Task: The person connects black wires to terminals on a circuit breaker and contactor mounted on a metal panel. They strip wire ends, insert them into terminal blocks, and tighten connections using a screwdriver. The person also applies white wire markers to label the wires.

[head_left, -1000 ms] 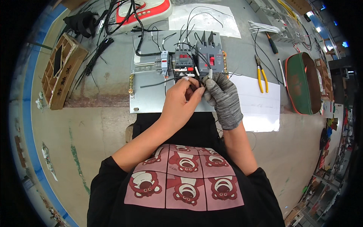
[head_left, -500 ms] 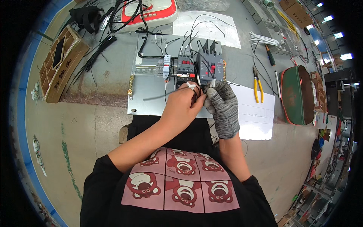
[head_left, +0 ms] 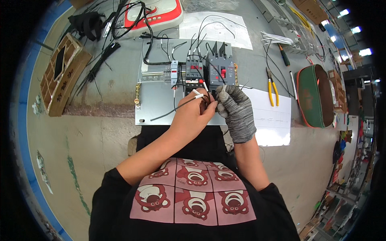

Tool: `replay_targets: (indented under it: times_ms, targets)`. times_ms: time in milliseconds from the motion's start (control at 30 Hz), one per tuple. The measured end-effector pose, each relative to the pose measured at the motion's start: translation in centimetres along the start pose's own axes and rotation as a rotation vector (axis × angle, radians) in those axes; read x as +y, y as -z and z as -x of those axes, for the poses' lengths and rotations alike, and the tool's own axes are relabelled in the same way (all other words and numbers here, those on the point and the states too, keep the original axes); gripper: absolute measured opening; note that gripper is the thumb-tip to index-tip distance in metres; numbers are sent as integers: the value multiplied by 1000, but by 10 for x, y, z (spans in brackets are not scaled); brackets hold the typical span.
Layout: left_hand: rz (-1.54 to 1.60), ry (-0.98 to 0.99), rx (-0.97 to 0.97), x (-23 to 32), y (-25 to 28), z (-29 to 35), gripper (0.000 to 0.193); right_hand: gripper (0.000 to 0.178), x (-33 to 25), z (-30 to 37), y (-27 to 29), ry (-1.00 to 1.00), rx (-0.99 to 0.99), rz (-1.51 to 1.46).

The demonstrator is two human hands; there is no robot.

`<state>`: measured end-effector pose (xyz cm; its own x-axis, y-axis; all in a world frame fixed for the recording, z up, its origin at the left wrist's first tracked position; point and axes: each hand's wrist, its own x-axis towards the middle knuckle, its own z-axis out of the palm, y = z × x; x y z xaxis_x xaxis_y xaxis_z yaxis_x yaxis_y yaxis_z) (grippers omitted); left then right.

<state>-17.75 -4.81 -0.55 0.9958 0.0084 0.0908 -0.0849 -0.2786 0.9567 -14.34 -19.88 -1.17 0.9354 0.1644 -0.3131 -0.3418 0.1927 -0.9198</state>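
Note:
My bare left hand (head_left: 189, 114) is closed near the front of a metal mounting plate (head_left: 157, 105), its fingers pinching black wires (head_left: 171, 114) that carry white sleeves (head_left: 199, 96). One wire sticks out to the left across the plate. Close beside it, my right hand (head_left: 239, 114), in a grey knit glove, pinches a black wire with a white sleeve (head_left: 224, 88) at its fingertips. Just beyond the hands stand a dark grey circuit breaker (head_left: 222, 66) with a red switch, a contactor (head_left: 194, 69) and a slim light-grey module (head_left: 174, 74). The pinched wire ends are partly hidden by my fingers.
Yellow-handled pliers (head_left: 273, 90) lie on a paper sheet (head_left: 273, 120) at the right, near a screwdriver (head_left: 284, 55) and a green bin (head_left: 309, 96). A wooden box (head_left: 66, 94) and a bundle of black cable ties (head_left: 102, 60) are at the left. Behind sits a red-and-white appliance (head_left: 161, 18).
The view has shifted slightly. The loose wire from my left hand now slants more downward to the left, and its white sleeve has turned. My right fingers have shifted slightly; both hands stay close together.

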Motion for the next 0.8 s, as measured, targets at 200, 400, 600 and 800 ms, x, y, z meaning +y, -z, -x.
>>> replay_targets:
  times_ms: [200, 400, 600, 800]
  targets:
    - [-28, 37, 9, -6, -1, -2, 13, 20, -7, 2, -9, -1, 6, 5]
    - [7, 97, 13, -2, -2, 0, 13, 22, -12, 0, -9, -29, -60, 30]
    - [233, 72, -22, -11, -2, 11, 10, 23, -11, -10, -4, -29, -213, 122]
    - [437, 158, -8, -12, 2, 24, 12, 22, -17, -19, -1, -18, -423, 234]
